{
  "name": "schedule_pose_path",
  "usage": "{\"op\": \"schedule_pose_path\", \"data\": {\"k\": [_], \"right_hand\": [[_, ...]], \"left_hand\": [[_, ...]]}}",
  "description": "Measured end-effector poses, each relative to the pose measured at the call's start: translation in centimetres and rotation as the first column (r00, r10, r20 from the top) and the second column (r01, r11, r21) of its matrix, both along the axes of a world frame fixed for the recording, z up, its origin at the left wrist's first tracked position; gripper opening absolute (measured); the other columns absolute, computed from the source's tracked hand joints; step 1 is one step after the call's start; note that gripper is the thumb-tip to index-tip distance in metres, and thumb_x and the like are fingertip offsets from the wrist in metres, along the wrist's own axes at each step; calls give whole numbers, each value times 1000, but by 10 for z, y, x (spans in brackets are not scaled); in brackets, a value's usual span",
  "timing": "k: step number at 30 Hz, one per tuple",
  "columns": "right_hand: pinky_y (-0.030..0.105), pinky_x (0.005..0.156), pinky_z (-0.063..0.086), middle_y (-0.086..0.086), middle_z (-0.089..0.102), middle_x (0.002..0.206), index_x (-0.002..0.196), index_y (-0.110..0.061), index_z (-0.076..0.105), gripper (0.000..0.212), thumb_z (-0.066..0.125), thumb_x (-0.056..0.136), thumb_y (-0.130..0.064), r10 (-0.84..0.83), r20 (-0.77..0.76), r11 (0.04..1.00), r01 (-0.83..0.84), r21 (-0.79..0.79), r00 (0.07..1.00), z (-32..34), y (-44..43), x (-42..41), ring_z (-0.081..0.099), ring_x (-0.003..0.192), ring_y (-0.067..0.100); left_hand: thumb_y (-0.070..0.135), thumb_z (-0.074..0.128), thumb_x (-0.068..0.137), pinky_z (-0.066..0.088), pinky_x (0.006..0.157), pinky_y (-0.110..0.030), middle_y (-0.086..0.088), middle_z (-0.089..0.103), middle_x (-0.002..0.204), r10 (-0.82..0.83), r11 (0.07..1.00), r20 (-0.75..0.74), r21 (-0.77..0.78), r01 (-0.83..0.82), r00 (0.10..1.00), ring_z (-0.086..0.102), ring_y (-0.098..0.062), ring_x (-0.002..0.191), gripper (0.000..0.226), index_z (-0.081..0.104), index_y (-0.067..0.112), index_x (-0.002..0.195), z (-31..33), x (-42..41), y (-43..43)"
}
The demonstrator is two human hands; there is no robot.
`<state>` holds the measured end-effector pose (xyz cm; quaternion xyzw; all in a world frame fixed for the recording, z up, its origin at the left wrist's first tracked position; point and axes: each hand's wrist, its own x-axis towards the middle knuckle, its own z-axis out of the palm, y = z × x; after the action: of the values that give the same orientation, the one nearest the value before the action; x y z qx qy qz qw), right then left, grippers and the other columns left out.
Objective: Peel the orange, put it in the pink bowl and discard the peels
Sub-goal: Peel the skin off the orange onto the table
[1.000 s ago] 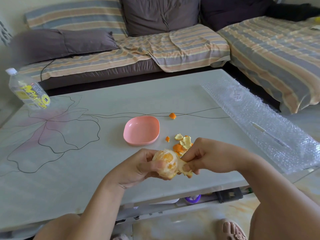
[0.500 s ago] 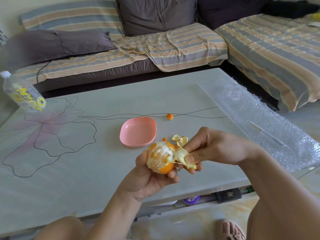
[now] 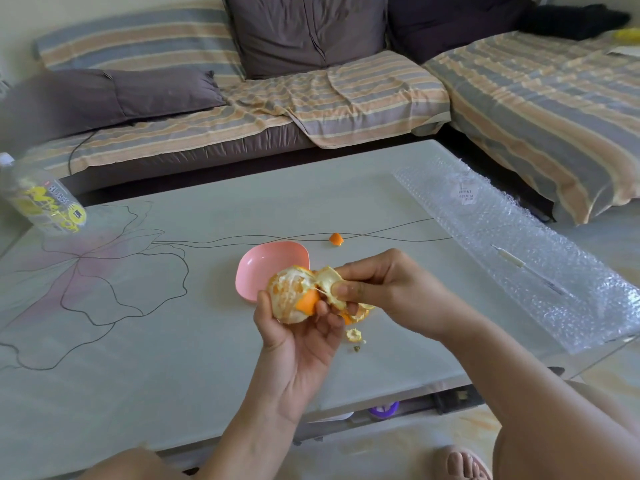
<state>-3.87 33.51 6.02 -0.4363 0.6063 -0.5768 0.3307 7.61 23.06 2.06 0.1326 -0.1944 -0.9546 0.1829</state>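
My left hand [image 3: 298,337] grips a mostly peeled orange [image 3: 289,294] from below, above the table in front of the pink bowl [image 3: 263,268]. A patch of orange skin still clings to the fruit's right side. My right hand [image 3: 388,289] pinches a curled strip of peel [image 3: 329,282] that is still joined to the fruit. The bowl holds nothing that I can see; its near edge is hidden behind the orange. Loose peel scraps [image 3: 354,335] lie on the table under my hands, and one small piece [image 3: 336,239] lies beyond the bowl.
A sheet of bubble wrap [image 3: 519,251] with a pen on it covers the table's right side. A plastic bottle [image 3: 41,199] stands at the far left corner. A striped sofa runs behind the table and along its right. My bare foot [image 3: 464,465] shows below the table's near edge.
My left hand has turned the orange upward and lifted it toward the bowl. My right hand has pulled the peel strip further off the fruit.
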Motion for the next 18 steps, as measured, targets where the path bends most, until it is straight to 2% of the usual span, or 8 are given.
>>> {"op": "schedule_pose_path", "data": {"k": [2, 4, 6, 9, 12, 15, 16, 18], "right_hand": [[30, 66, 41, 7, 60, 68, 94, -13, 75, 15, 62, 88, -10, -52, -32, 998, 52, -18, 998, -2, -5, 6, 50, 64, 10], [33, 65, 41, -1, 60, 69, 90, -26, 75, 20, 62, 88, -11, -105, -56, 993, 103, -53, 993, -2, -7, 12, 52, 63, 8], [30, 64, 43, -4, 59, 68, 87, -33, 73, 15, 62, 86, -22, -181, -78, 981, 174, -88, 980, 1, -7, 15, 54, 62, 6], [21, 60, 42, 0, 57, 68, 81, -23, 71, 21, 57, 85, -37, -315, -292, 948, 317, -43, 903, 1, -5, 8, 52, 59, 7], [22, 59, 38, -7, 51, 64, 71, -18, 53, 27, 47, 97, -24, -300, -557, 912, 404, 71, 775, -8, -8, -6, 51, 64, 13], [26, 66, 39, -3, 53, 80, 87, -14, 55, 24, 37, 100, -23, -226, -658, 873, 449, 190, 718, -20, -12, -14, 52, 75, 20], [28, 72, 42, -1, 54, 91, 102, -15, 58, 22, 38, 100, -23, -218, -670, 864, 460, 206, 709, -23, -13, -14, 54, 82, 22], [31, 81, 46, -2, 54, 113, 131, -21, 50, 33, 44, 98, -23, -227, -694, 847, 490, 206, 683, -25, -15, -12, 56, 99, 21]], "left_hand": [[43, 92, 30, 56, 52, -25, -7, 64, 64, 33, 999, 21, 25, -34, 999, 63, -11, 52, 65, 73, 3, 78, 2, -2, -3], [48, 76, 60, 57, 54, -24, -7, 67, 70, 104, 991, 37, 82, -106, 994, 66, -11, 56, 56, 66, 3, 90, 4, -2, -11], [50, 62, 72, 58, 59, -24, -7, 70, 77, 182, 973, 49, 132, -187, 982, 69, -13, 64, 53, 60, 4, 99, 6, -2, -23], [44, 85, 48, 59, 65, -29, -9, 70, 85, 152, 985, 0, 85, -151, 988, 70, -18, 76, 61, 70, 4, 92, 8, 0, -33], [42, 94, 28, 58, 63, -29, -9, 68, 83, 66, 998, 33, 2, -67, 997, 68, -18, 71, 81, 70, 5, 96, 9, 2, -30], [40, 94, 28, 58, 63, -28, -10, 69, 84, 46, 998, 107, -44, -41, 993, 69, -18, 72, 92, 62, 4, 106, 8, 2, -26], [40, 94, 28, 58, 63, -28, -11, 70, 87, 46, 997, 131, -63, -38, 990, 70, -19, 74, 91, 62, 4, 105, 7, 2, -25], [39, 94, 33, 58, 64, -29, -13, 70, 97, 45, 995, 169, -97, -28, 985, 71, -22, 81, 87, 63, 4, 107, 9, 2, -23]]}}
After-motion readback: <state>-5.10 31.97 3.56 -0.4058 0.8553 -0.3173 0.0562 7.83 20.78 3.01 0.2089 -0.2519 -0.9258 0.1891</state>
